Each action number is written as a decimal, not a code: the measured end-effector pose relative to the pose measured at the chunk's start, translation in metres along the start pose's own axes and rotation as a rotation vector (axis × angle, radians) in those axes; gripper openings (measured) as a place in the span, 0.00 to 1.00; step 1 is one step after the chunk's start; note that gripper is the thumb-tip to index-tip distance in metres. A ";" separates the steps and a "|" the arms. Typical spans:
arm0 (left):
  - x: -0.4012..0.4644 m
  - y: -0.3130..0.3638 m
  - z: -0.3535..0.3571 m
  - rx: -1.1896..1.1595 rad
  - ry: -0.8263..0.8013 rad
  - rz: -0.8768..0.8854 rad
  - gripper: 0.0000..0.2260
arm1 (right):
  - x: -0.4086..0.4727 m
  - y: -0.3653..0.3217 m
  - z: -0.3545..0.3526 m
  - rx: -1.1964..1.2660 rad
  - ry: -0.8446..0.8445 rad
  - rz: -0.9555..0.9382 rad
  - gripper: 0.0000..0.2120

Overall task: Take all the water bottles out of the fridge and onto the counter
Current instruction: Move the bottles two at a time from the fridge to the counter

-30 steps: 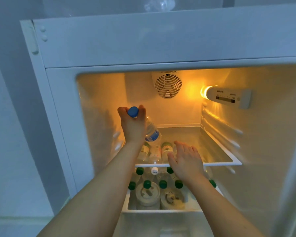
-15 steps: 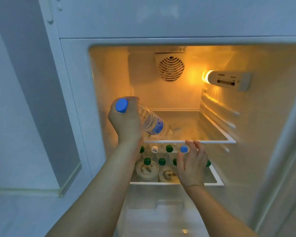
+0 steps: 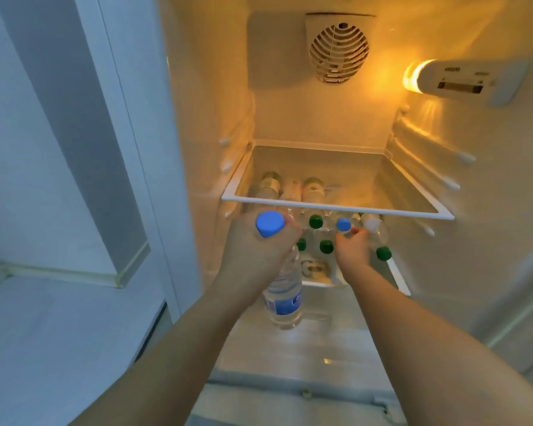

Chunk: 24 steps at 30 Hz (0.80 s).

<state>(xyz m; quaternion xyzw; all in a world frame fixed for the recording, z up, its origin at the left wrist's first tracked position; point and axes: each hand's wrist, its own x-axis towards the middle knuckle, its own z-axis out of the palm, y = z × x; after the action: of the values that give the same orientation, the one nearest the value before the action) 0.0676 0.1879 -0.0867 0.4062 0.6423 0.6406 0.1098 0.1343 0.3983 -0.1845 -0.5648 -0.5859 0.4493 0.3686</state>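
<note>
Since the earlier frame, the left hand (image 3: 259,244) had drawn its blue-capped bottle (image 3: 283,298) out of the fridge and swung it upright, fingers wrapped round the neck. To the right, the right hand (image 3: 350,249) had closed on a second blue cap (image 3: 343,224) among the green-capped bottles (image 3: 326,246) beneath the glass shelf (image 3: 336,207), fingers pinching it. Judgement: extract this bottle straight outward, clear of the neighbouring bottles, before transferring both to the worktop.

The held bottle (image 3: 283,298) is clear with a blue cap (image 3: 270,223) and blue-and-white label. Shelf bottles have green caps (image 3: 316,222). The fridge wall (image 3: 290,118) glows amber.
</note>
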 end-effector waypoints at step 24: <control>-0.020 -0.051 0.005 0.027 0.070 -0.281 0.03 | -0.027 0.011 0.015 0.488 0.397 -0.112 0.14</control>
<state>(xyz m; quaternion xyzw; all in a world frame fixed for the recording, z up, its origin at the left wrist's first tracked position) 0.0646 0.1859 -0.1418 0.2910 0.7048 0.6241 0.1705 0.1269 0.3689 -0.1979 -0.5032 -0.4079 0.4365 0.6244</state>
